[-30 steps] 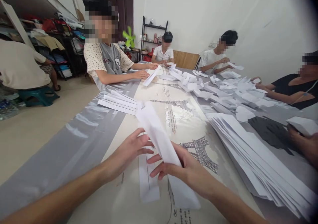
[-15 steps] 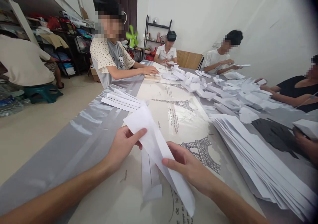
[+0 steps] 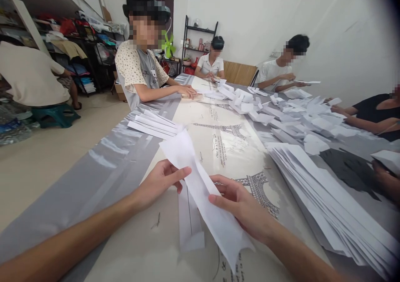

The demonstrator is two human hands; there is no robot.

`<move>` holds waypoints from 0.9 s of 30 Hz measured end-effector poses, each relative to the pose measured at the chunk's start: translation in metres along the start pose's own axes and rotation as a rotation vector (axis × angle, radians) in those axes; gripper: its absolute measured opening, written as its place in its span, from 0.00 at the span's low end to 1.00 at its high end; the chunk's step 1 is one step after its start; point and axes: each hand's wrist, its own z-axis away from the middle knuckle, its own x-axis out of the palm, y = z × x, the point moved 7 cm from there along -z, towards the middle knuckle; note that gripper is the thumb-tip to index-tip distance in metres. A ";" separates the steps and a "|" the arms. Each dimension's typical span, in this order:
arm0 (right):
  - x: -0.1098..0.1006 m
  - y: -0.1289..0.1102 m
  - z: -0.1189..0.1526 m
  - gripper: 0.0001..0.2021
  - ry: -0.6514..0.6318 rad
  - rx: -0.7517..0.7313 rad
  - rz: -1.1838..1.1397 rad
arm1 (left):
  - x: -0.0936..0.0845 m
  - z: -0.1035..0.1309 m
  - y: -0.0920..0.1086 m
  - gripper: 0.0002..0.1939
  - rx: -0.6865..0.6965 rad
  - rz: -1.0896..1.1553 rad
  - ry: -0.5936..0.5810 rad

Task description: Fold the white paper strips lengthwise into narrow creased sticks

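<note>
A long white paper strip (image 3: 200,190) slants over the table in front of me, its near end spread and slightly curled. My left hand (image 3: 167,175) pinches its left edge between thumb and fingers. Lower down, my right hand (image 3: 236,200) grips the right edge, thumb on top and fingers partly behind the paper. Beneath it lies another folded white paper piece (image 3: 191,227) with a dark line along it. Beyond my left hand, several white strips (image 3: 153,125) are fanned out on the table.
A thick stack of white paper (image 3: 328,198) lies to my right, with a dark sheet (image 3: 346,169) beside it. Many folded papers (image 3: 300,115) are heaped farther back. People sit around the table (image 3: 106,182); another person sits on a green stool (image 3: 56,115) at left.
The strip has opened flatter, its folded right side spreading out at the near end. Both my hands have shifted slightly to the right, still holding it.
</note>
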 end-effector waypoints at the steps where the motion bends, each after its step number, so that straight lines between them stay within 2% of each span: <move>1: 0.003 -0.003 0.000 0.22 -0.008 -0.041 0.035 | 0.000 0.000 -0.001 0.17 -0.005 -0.006 0.011; 5: 0.011 -0.013 0.002 0.27 0.001 -0.176 0.123 | 0.002 0.001 0.002 0.19 -0.022 0.005 0.040; 8: 0.013 -0.009 0.004 0.31 0.031 -0.163 0.066 | 0.005 0.003 0.005 0.17 -0.027 0.024 0.061; 12: 0.013 -0.004 0.005 0.27 0.047 -0.126 0.016 | 0.013 0.007 0.009 0.15 -0.029 0.036 0.032; 15: 0.014 -0.001 0.003 0.29 0.037 -0.097 0.059 | 0.017 0.008 0.010 0.16 -0.030 0.043 0.005; 17: 0.013 -0.002 0.002 0.30 0.048 -0.106 0.065 | 0.017 0.008 0.010 0.21 -0.024 0.100 -0.007; 20: 0.011 -0.004 0.000 0.29 0.068 -0.125 0.069 | 0.017 0.007 0.009 0.36 -0.004 0.228 -0.051; 21: 0.011 -0.004 0.000 0.29 0.068 -0.125 0.075 | 0.017 0.007 0.009 0.38 0.007 0.230 -0.055; 22: 0.011 -0.004 -0.001 0.29 0.066 -0.124 0.080 | 0.016 0.007 0.009 0.37 0.015 0.200 -0.042; 25: 0.014 -0.002 -0.002 0.29 0.036 -0.116 0.073 | 0.011 0.009 0.008 0.24 0.016 0.033 0.063; 27: 0.018 0.002 -0.001 0.28 0.006 -0.093 0.049 | 0.010 0.010 0.008 0.21 0.005 -0.044 0.104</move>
